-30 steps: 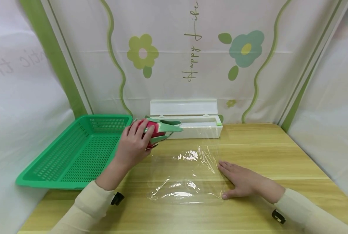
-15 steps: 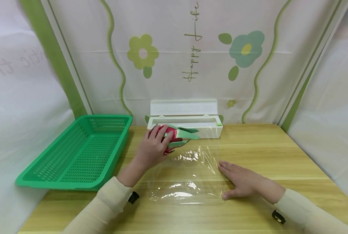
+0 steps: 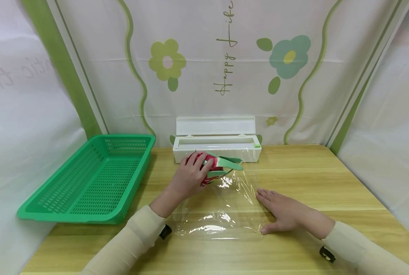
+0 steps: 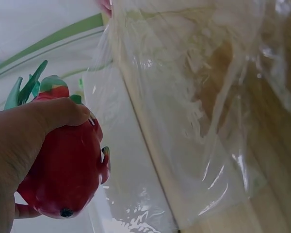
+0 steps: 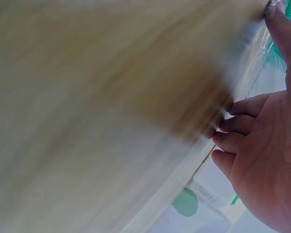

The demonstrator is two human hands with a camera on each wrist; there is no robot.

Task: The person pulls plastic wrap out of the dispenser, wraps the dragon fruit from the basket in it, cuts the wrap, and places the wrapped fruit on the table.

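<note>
My left hand grips a red dragon fruit with green leafy tips, its thumb and fingers round the body. In the head view the fruit is over the far part of a clear sheet of plastic wrap; whether it touches the wrap I cannot tell. The wrap lies across the table from a white wrap dispenser box whose lid stands raised. My right hand rests at the wrap's right edge, fingertips and thumb down on it, fingers spread and fairly straight; the right wrist view shows its palm side.
A green perforated plastic basket sits at the left of the wooden table. Printed cloth hangs behind and on both sides of the table.
My left hand has carried the dragon fruit rightward and somewhat nearer, from beside the basket to over the wrap. The right hand stays where it was.
</note>
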